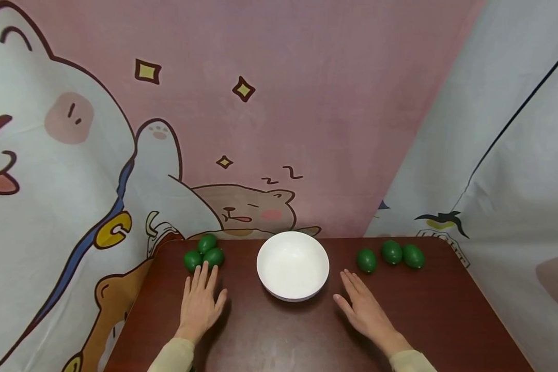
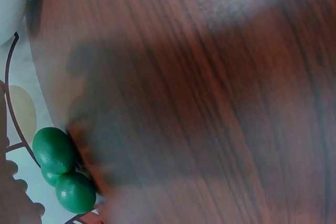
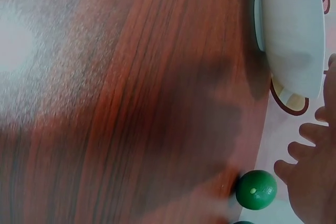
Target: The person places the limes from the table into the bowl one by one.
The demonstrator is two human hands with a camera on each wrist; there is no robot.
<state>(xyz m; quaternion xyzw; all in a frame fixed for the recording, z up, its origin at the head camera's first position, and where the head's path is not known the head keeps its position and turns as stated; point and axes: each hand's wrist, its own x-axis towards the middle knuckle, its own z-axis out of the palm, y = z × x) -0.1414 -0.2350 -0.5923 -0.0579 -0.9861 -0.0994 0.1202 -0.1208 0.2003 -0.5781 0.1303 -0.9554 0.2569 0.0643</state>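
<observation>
A white bowl [image 1: 293, 265] stands near the back of the dark wooden table, between my two hands. My left hand [image 1: 200, 305] is held out flat, palm down, its fingertips just in front of three green limes [image 1: 207, 243] bunched at the back left. Whether those fingers touch a lime I cannot tell. On the other side, my right hand [image 1: 365, 310] has its fingers straight and holds nothing. It lies nearest to the bowl and to a single lime [image 1: 366, 260]. Two more limes [image 1: 392, 252] sit side by side farther right. The bowl's inside shows only white.
The table [image 1: 269, 341] has its back edge against a cloth backdrop [image 1: 344, 129] printed with cartoon animals. Both hands cast shadows on the tabletop. In the right wrist view, the bowl's side [image 3: 294, 30] appears at the upper right.
</observation>
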